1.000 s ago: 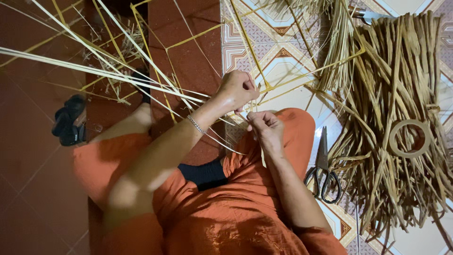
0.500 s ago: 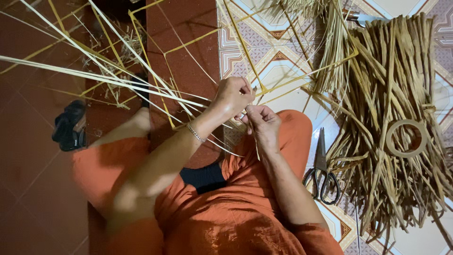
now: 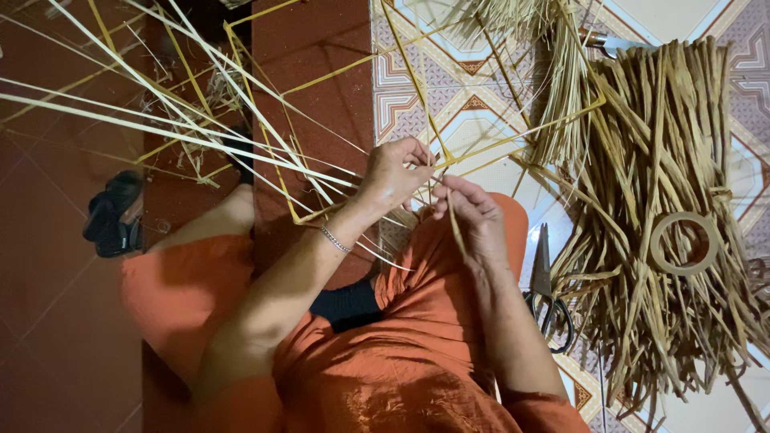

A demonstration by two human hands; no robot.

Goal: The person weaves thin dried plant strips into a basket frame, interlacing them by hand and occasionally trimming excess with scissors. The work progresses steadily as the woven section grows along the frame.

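Note:
I sit on the floor in orange clothes. My left hand [image 3: 395,172], with a thin bracelet at the wrist, pinches a cluster of long pale and yellow straw strands [image 3: 200,128] that fan out to the left and upward. My right hand [image 3: 473,210] sits just right of it, fingers closed on a thin strand [image 3: 455,228] running down over my knee. The two hands nearly touch at the point where the strands cross.
A big pile of dried flat leaf strips [image 3: 666,208] lies on the patterned tile floor at right, with a wooden ring [image 3: 683,243] on top. Black-handled scissors [image 3: 545,289] rest beside my right knee. A dark sandal [image 3: 112,212] lies at left on the red floor.
Both hands have stayed together at the crossing point, with small finger movements. The long strands have swung slightly, and the right hand now pulls one strand downward.

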